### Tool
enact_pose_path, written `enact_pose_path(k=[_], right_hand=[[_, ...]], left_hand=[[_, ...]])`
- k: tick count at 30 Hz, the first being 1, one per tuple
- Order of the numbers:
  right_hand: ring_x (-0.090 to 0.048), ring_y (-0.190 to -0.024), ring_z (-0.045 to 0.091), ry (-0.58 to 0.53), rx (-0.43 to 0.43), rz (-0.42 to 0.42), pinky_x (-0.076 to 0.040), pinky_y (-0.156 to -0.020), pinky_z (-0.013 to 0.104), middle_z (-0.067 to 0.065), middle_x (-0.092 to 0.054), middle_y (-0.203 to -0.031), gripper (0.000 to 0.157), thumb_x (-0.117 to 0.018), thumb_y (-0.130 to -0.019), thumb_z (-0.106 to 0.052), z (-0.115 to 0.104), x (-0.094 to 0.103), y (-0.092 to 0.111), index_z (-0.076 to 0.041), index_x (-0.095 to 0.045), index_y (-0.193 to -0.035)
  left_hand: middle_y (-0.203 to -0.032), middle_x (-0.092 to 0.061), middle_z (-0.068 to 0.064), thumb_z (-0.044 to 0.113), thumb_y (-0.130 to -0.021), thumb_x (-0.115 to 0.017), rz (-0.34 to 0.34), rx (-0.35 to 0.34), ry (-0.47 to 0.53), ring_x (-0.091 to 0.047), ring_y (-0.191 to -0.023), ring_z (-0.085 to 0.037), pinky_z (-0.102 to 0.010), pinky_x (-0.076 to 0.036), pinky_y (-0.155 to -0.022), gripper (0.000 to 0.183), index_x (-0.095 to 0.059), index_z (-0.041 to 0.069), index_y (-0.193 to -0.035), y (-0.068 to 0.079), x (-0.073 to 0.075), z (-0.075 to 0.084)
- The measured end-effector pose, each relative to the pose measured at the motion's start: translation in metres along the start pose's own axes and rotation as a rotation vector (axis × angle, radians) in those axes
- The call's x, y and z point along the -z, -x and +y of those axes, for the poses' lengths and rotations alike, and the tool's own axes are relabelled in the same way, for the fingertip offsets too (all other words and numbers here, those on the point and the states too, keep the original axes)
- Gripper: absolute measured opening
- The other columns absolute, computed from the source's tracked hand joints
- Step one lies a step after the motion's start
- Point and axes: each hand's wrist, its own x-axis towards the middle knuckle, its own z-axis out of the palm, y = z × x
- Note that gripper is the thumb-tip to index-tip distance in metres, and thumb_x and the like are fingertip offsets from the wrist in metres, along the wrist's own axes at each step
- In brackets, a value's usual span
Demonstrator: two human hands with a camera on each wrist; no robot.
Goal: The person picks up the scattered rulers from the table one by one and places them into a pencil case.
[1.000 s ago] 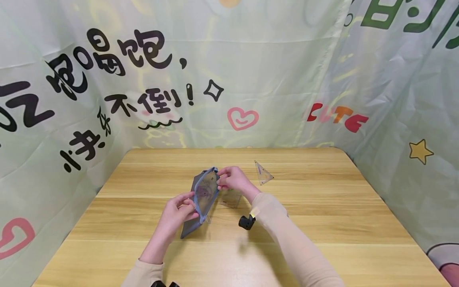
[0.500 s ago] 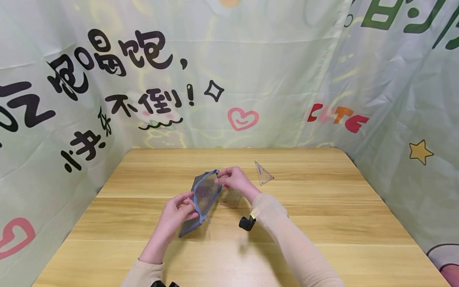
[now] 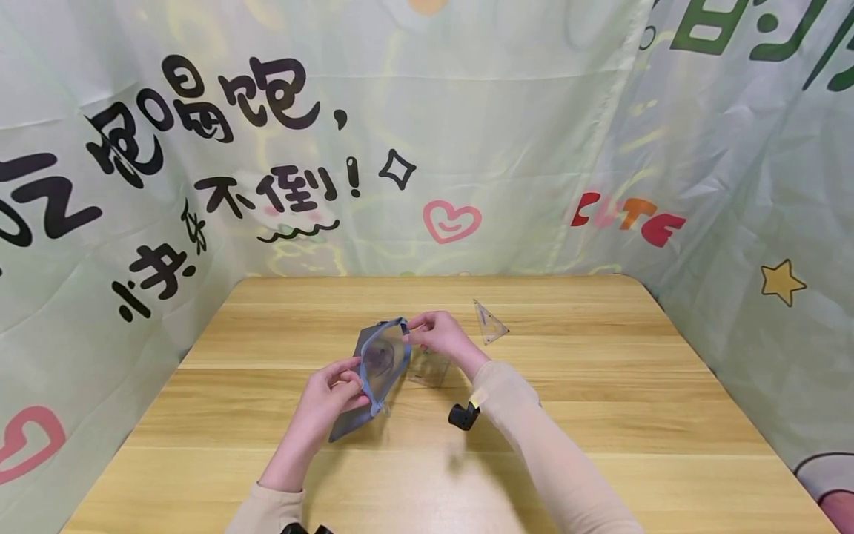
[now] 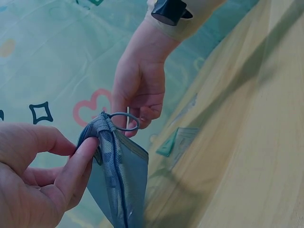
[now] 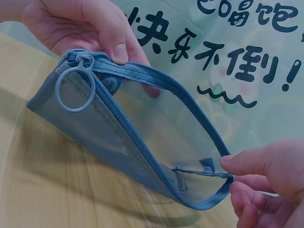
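Observation:
A blue-grey mesh zipper pouch (image 3: 383,367) is held up on its side over the table, its mouth spread wide. My left hand (image 3: 327,389) pinches the near end of the mouth between thumb and fingers, beside the zipper's ring pull (image 5: 57,92). At the far end, my right hand (image 3: 440,335) pinches the zipper edge with thumb and fingertips. In the right wrist view the see-through inside shows, with a blue tab (image 5: 207,164) near the right fingers. A flat clear piece (image 3: 428,371) lies under the right hand, partly hidden.
A clear triangular set square (image 3: 491,324) lies on the wooden table (image 3: 600,386), beyond the right hand. A printed cloth (image 3: 520,148) hangs around the table's back and sides. Black wrist cameras (image 3: 463,416) are worn on the arms.
The pouch's lower corner has shifted slightly left and its far end a little nearer. My right wrist has edged to the right; the left hand stays in place.

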Motion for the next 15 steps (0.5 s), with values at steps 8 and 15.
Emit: enact_pose_path(k=[8,15], right_hand=[[-0.064,-0.097,0.04,-0.009,0.006,0.004,-0.058,-0.085,0.049,0.008,-0.065,-0.093,0.036,-0.073,-0.087,-0.016,0.0038,0.0044,-0.002,0.0,-0.066,-0.118],[-0.064,-0.096,0.039,0.004,0.006,0.009,-0.058,-0.086,0.051,0.009,-0.067,-0.097,0.035,-0.072,-0.088,-0.019,0.0028,0.0091,0.0,-0.003,-0.067,-0.119]], left_hand=[[-0.091,-0.051,-0.003,-0.006,-0.091,-0.054,0.004,0.006,0.005,-0.061,-0.079,-0.011,-0.021,-0.064,-0.074,0.048,-0.048,-0.009,-0.138,-0.0008,-0.0006,-0.0003],[-0.091,-0.051,-0.003,-0.006,-0.09,-0.054,0.004,0.014,0.004,-0.06,-0.078,-0.01,-0.021,-0.063,-0.073,0.048,-0.048,-0.007,-0.138,-0.001,-0.0007,-0.0008]])
